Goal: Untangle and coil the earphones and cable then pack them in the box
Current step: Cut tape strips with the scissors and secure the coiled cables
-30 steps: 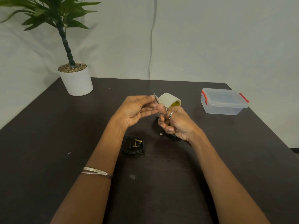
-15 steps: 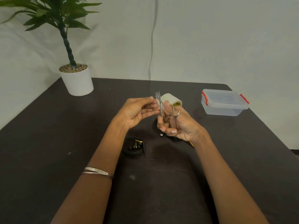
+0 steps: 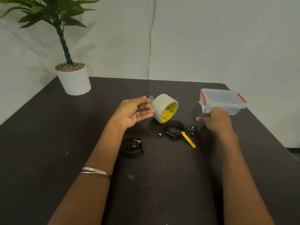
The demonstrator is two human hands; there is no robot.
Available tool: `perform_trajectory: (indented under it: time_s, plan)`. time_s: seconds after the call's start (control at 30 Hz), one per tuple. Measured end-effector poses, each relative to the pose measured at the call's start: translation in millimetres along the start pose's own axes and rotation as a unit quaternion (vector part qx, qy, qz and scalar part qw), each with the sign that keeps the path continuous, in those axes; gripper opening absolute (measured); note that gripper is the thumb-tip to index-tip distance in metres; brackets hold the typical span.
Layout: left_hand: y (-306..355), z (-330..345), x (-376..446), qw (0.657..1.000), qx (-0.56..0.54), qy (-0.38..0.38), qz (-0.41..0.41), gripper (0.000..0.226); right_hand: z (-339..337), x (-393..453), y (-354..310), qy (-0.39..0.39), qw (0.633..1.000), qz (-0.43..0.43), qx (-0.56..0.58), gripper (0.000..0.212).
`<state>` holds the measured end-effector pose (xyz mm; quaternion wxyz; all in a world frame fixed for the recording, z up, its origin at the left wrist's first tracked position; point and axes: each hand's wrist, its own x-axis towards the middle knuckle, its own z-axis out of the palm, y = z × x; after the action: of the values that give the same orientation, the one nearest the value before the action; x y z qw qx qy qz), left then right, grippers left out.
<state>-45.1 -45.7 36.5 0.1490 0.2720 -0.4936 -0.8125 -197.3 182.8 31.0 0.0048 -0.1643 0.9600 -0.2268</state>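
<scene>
One black coiled earphone set (image 3: 132, 145) with gold-tipped buds lies on the dark table (image 3: 48, 135) below my left hand. A second black coil (image 3: 176, 129), with yellow-marked buds and a yellow strap (image 3: 188, 140), lies between my hands, its small plug (image 3: 160, 134) sticking out to the left. The clear box (image 3: 224, 101) with red latches stands at the right, lid on. My left hand (image 3: 134, 112) is palm up beside the tape roll (image 3: 165, 108), with a small clear strip of tape (image 3: 151, 98) at its upper fingertips. My right hand (image 3: 216, 121) grips small scissors (image 3: 203, 109) just in front of the box.
A white pot (image 3: 74, 80) with a green plant stands at the table's far left corner. A thin cord (image 3: 150, 46) hangs down the wall behind. The table's right edge runs diagonally close behind the box.
My hands have parted. The right hand carried the scissors right, toward the box, uncovering the second coil. The left hand opened out and keeps the cut strip of tape.
</scene>
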Motion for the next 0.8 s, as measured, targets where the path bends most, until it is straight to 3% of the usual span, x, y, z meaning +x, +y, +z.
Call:
perform_trajectory:
  time_s: [0.2,0.33,0.4,0.5,0.57,0.63,0.7,0.8]
  plan:
    - [-2,-2,4,1.0,-0.018,0.01,0.006,0.018,4,1,0,-0.09,0.991,0.053,-0.081,0.027]
    - [-4,-3,8,1.0,-0.028,0.012,0.007,0.017,-1,-4,5,-0.073,0.991,0.085,-0.077,0.026]
    - [-5,-3,9,0.999,-0.036,0.014,0.007,0.018,-3,-9,4,-0.018,0.993,0.079,-0.082,0.026]
    - [-5,-4,9,0.999,-0.045,0.019,0.006,0.016,-9,-11,-13,0.079,0.996,-0.032,-0.008,0.022]
    - [-5,-5,10,0.999,-0.044,0.024,0.006,0.015,-13,-10,-36,0.042,0.98,-0.167,0.1,0.046]
    - [-5,-6,9,0.999,-0.041,0.028,0.005,0.015,-13,-8,-59,-0.046,0.951,-0.293,0.084,0.069]
    - [-4,-8,9,0.999,-0.031,0.033,0.008,0.013,-7,-3,-76,-0.115,0.937,-0.33,-0.004,0.077]
    - [-1,-13,9,0.999,-0.003,0.042,0.015,0.012,3,12,-80,-0.128,0.941,-0.311,-0.045,0.074]
